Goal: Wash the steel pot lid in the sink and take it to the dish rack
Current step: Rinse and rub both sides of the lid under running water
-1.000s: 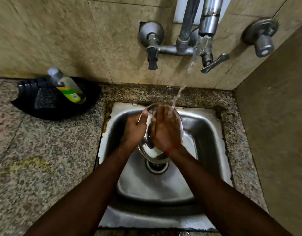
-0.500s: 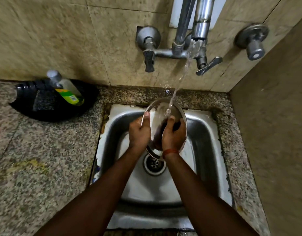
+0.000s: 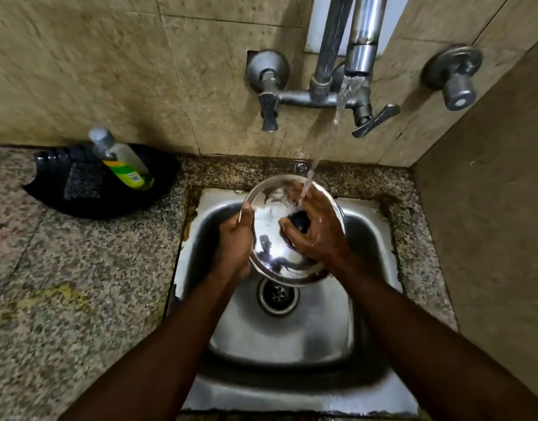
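The round steel pot lid (image 3: 269, 238) is held tilted over the steel sink (image 3: 295, 326), its shiny top face towards me. My left hand (image 3: 236, 241) grips its left rim, thumb over the edge. Over the lid's right half lies my right hand (image 3: 318, 229), fingers curled round the black knob (image 3: 299, 221) at its centre. Water from the tap (image 3: 357, 60) runs down onto the lid and onto my right hand. No dish rack is in view.
A black holder (image 3: 100, 189) with a scrub pad and a green-labelled soap bottle (image 3: 122, 162) sits on the granite counter (image 3: 64, 284) left of the sink. Tap handles (image 3: 374, 120) and a wall valve (image 3: 453, 77) hang above. A tiled wall (image 3: 489, 223) closes off the right side.
The lid has turned so its shiny top face with the knob shows more. My right hand has shifted from rubbing the surface to curling round the knob. Water keeps running.
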